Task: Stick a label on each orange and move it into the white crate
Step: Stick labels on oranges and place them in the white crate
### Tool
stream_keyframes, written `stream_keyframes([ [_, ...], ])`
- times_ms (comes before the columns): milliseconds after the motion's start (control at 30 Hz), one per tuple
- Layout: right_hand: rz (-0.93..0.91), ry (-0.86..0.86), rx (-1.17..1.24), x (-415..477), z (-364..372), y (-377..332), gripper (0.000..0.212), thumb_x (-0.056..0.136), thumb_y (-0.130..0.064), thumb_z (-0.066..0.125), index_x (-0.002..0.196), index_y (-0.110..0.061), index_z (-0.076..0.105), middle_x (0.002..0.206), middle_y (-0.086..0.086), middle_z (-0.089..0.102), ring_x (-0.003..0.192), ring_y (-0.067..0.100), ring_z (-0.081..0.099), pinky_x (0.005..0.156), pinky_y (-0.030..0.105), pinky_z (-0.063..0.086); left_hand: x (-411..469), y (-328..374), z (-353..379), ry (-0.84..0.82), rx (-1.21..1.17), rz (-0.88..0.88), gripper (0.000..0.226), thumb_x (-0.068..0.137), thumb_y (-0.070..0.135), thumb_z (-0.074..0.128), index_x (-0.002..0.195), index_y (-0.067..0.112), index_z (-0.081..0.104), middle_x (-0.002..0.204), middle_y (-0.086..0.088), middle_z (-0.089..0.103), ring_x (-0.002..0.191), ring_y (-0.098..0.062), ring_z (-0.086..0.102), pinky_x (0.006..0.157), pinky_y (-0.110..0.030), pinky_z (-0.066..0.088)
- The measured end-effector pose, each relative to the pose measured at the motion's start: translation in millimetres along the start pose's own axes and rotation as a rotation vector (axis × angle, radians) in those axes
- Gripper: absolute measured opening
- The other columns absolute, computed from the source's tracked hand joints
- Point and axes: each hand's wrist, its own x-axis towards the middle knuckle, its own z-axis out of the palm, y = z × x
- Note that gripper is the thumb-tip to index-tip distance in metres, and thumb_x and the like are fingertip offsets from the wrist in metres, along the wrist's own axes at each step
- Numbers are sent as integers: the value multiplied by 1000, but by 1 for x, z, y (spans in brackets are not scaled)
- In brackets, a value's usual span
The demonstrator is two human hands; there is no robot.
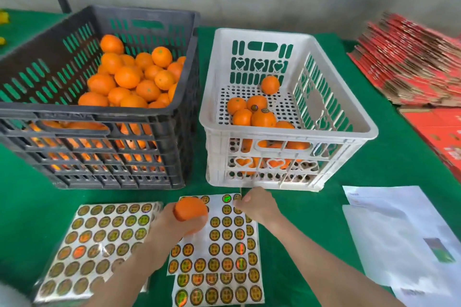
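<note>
Left hand (pixel 167 229) grips an orange (pixel 190 210) over the label sheet (pixel 224 244). Right hand (pixel 258 204), fingers curled, pinches a label (pixel 237 197) at the sheet's top edge, near the white crate (pixel 369 129).
</note>
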Motion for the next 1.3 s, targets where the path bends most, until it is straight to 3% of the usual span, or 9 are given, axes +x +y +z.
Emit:
stream_keyframes([
  [100,-68,49,200,-4,0,-2,19,86,-17,63,77,0,61,63,-4,50,66,12,48,64,24,37,3,1,1,0,30,8,90,40,56,78,118,18,53,102,-2,60,96,-25,59,89,-46,50],
  [167,-101,24,418,-11,-3,-3,14,84,-10,66,73,-3,60,69,0,54,67,12,50,70,25,41,3,8,0,-21,66,84,95,38,60,76,122,26,50,106,6,57,98,-19,56,84,-35,47],
  [300,-155,-73,638,-26,-11,-8,19,81,-6,71,68,-14,58,67,1,59,54,10,51,55,18,46,-3,46,-7,-322,81,272,84,41,58,75,119,40,48,132,14,40,115,-11,44,91,-29,37],
  [433,-180,-73,794,-45,-16,-9,23,79,-4,72,92,-16,58,73,7,66,59,10,58,52,14,45,-6,77,-6,-495,129,359,65,42,60,69,96,23,67,87,12,71,88,-8,64,77,-19,46],
  [500,-201,-23,790,-53,-17,-5,33,79,-2,71,97,-23,54,72,6,68,59,8,61,56,12,47,-4,81,-6,-514,76,351,67,40,61,71,90,17,67,78,8,71,81,-11,65,73,-19,45],
  [633,-273,37,750,-62,-14,-1,32,78,4,69,83,-27,66,68,-7,64,60,-2,59,63,12,48,2,79,-9,-593,-78,296,103,28,72,80,106,7,68,104,-11,72,97,-24,67,84,-28,51],
  [867,-306,103,781,-74,-8,-3,32,80,3,68,76,-29,71,70,-17,70,68,-3,65,67,9,48,1,87,-11,-744,-115,235,97,26,69,84,107,18,65,101,0,74,90,-13,70,71,-20,54],
  [1133,-279,126,787,-77,-3,-4,25,78,2,70,77,-23,71,79,-2,72,74,12,65,75,20,53,-4,90,-6,-735,-91,245,100,24,71,82,108,21,62,95,5,75,85,-10,70,68,-18,53],
  [1300,-350,215,811,-84,3,-1,32,78,7,69,71,-24,70,66,-11,70,64,1,63,67,14,50,-1,85,0,-732,-154,155,103,22,67,85,112,25,56,89,4,75,80,-12,71,63,-22,55],
])
